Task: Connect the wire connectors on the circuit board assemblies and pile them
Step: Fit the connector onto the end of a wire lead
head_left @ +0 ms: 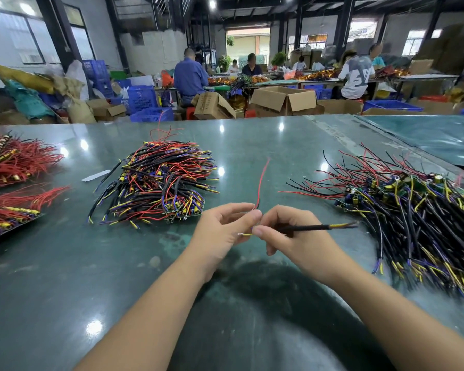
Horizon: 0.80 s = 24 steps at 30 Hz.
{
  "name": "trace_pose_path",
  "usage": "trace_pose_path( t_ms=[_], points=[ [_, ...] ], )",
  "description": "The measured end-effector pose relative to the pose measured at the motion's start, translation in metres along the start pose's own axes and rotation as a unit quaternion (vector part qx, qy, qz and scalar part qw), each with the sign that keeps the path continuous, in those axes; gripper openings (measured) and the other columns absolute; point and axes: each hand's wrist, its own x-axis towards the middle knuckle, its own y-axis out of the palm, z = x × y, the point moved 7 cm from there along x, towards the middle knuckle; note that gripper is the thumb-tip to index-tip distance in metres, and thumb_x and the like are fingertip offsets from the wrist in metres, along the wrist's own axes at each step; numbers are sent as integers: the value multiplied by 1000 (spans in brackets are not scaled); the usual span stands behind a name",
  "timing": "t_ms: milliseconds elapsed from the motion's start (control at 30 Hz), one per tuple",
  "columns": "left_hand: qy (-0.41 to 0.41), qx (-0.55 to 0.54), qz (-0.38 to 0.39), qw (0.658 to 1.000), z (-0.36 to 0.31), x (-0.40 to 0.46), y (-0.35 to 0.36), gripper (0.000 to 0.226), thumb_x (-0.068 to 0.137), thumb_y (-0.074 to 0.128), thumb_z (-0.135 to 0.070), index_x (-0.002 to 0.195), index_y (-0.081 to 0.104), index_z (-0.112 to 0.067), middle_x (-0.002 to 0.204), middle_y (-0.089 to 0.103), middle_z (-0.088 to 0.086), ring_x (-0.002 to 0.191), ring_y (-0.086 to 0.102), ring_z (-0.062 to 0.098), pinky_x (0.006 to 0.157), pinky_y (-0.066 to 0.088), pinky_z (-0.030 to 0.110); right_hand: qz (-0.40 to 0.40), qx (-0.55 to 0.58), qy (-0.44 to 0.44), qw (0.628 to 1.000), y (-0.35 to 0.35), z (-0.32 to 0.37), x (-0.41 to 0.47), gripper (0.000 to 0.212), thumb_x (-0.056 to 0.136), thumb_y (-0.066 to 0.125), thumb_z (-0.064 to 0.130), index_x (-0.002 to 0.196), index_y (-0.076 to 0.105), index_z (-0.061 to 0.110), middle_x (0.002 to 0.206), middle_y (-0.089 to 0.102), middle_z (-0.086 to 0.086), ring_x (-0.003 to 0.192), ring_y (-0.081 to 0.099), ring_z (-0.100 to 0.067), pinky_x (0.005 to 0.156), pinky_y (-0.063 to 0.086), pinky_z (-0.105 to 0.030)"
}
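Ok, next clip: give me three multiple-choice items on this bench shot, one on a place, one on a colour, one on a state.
1. Where is the neat stacked pile of circuit board assemblies relative to the hands?
A. ahead and to the left
B. to the right
C. under the forearms

2. What colour is the thin single wire rising from between the hands?
A. green
B. red
C. white

3. What are the left hand and right hand doing?
A. resting flat on the green table
B. both pinching wire ends of one assembly, held above the table
C. hanging idle

Key: 1 A, the pile lies on the left, beyond the left hand. 2 B, it is plainly red against the table. 3 B, the fingertips of both meet on the wires, with a black sleeved cable sticking out rightward.
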Motion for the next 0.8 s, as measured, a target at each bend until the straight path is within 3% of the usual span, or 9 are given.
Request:
trace_pose_path(
  t_ms=[67,167,333,533,633,733,800],
  points=[
    [-17,5,4,1000,2,0,0,42,57,76,-38,93,70,-18,83,74,-2,74,66,8,75,54,28,14,-17,-3,1000,0,1,-1,18,84,70,17,71,62,26,57,62,1,54,56,-13,56,44,-26],
    [-32,8,1,999,4,1,-1,21,72,75,-22,92,71,-15,81,71,1,74,61,15,85,52,39,43,-28,-16,999,1,5,-3,20,83,71,11,73,62,25,59,60,7,55,51,-8,55,42,-20],
    [-45,-53,-8,998,1,1,-6,8,82,68,-11,88,65,-16,81,73,3,71,66,9,63,53,18,10,10,-26,1000,-7,8,0,15,84,69,6,75,63,17,60,60,-3,58,56,-12,58,47,-25],
    [-20,-173,-25,984,-7,0,-4,20,87,58,2,97,54,-15,86,73,13,72,68,16,63,56,20,-43,107,27,993,-14,-3,3,10,80,72,5,73,67,11,61,66,2,60,59,-6,62,49,-17],
    [4,-202,-21,979,-11,-2,-2,19,88,55,3,96,54,-14,89,73,14,75,69,17,65,56,21,-67,163,59,983,-16,-9,2,10,77,74,7,71,71,13,66,68,0,66,61,-9,67,51,-21],
    [23,-208,-26,977,-13,-3,0,16,88,55,2,93,58,-13,90,73,14,75,70,16,66,56,21,-101,255,101,956,-15,-17,1,16,75,73,1,68,73,16,66,66,-2,69,63,-12,78,55,-29],
    [30,-222,-27,974,-13,-4,2,15,88,54,2,92,59,-12,89,73,13,76,71,17,66,56,22,-105,320,120,934,-11,-18,1,17,69,72,-2,64,73,15,65,66,-2,67,64,-12,75,57,-26]
  ],
)
